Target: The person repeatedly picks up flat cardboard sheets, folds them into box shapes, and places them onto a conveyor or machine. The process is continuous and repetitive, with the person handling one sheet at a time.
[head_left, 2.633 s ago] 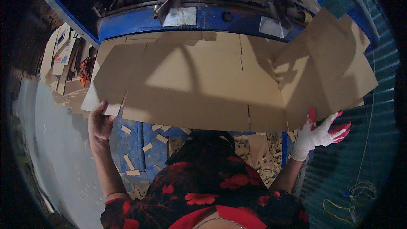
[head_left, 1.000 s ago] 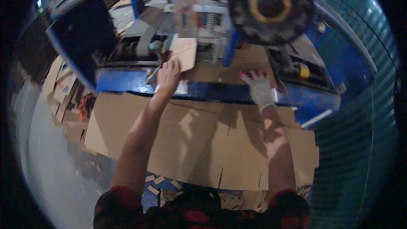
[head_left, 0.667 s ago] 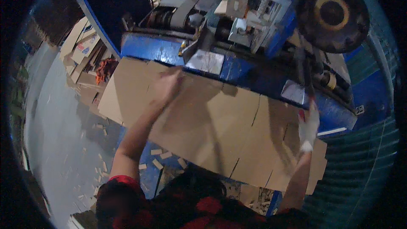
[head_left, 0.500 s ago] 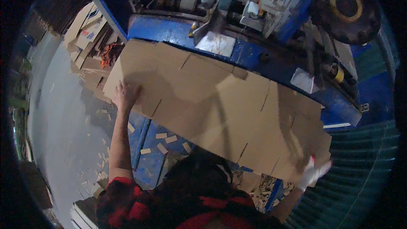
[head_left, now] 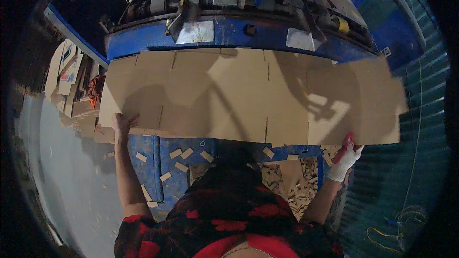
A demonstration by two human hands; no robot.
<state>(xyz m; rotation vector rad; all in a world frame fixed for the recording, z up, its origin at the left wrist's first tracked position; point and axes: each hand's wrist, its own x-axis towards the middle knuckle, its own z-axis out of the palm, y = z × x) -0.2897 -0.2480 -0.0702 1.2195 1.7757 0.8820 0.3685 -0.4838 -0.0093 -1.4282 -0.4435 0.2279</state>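
A long flat sheet of brown cardboard (head_left: 239,100) with slots cut along both long edges stretches across in front of me, nearly level. Bare, my left hand (head_left: 125,123) grips its near edge close to the left end. On the right, my right hand (head_left: 349,155), in a white glove with red on the fingers, holds the same edge nearer the right end. The fingers under the sheet are hidden on both sides. The sheet's far edge lies along the blue front of a machine (head_left: 143,40).
Metal plates (head_left: 195,32) jut from the machine, with belts and rollers behind. Stacked cardboard pieces (head_left: 67,79) stand at the left. Small cardboard offcuts (head_left: 181,166) litter the blue surface below, and more scraps (head_left: 306,181) are heaped nearer the right. Green corrugated sheeting (head_left: 382,181) borders the right side.
The slanted sheet now runs nearly straight across along the machine, its right end farther from me. My left hand has shifted from the sheet's top to its near edge; the view has turned.
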